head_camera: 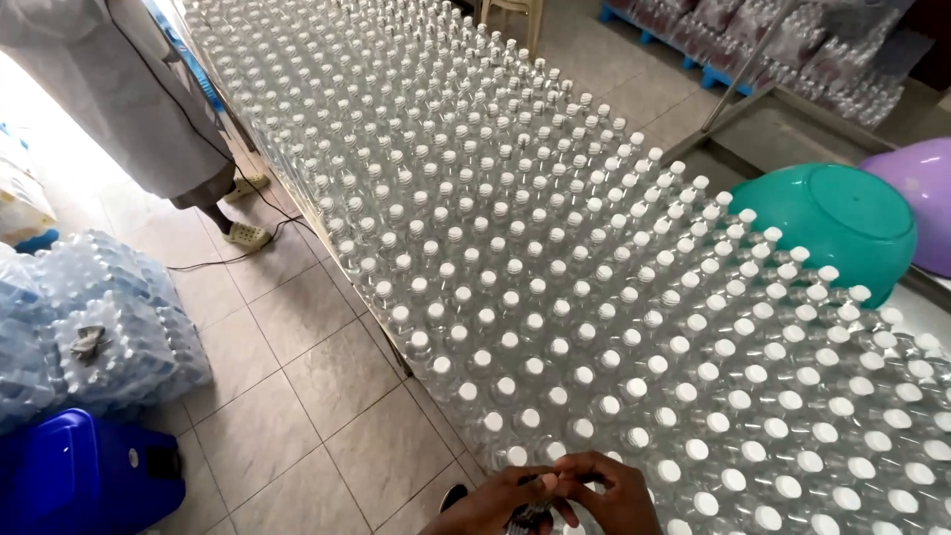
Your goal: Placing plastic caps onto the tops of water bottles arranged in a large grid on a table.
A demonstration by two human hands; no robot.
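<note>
Head view looks down on your two hands at the near edge of a long table point(297, 203) packed with clear plastic bottles point(555, 277), each topped with a white cap. Your left hand point(495, 500) and right hand point(619, 490) meet just in front of the table's nearest row, fingers curled in together around the top of one small bottle point(530, 513) whose dark neck shows between them. Both hands are closed on that bottle; your right thumb and forefinger pinch at its cap point(548, 482), though the fingers hide most of it. Bottles stand shoulder to shoulder from the table's near end all the way to its far end. Right of the table, an upturned green basin point(842, 218) rests beside a purple one point(926, 193). Left of the table, on the tiled floor point(297, 396), sit shrink-wrapped packs of bottles point(109, 317) and, nearer you, a blue plastic case point(79, 476). Farther along the table's left side stands another person in a white coat point(129, 89) and pale sandals. Beyond the table's far right corner, more wrapped packs lie stacked on a blue pallet point(644, 25).
</note>
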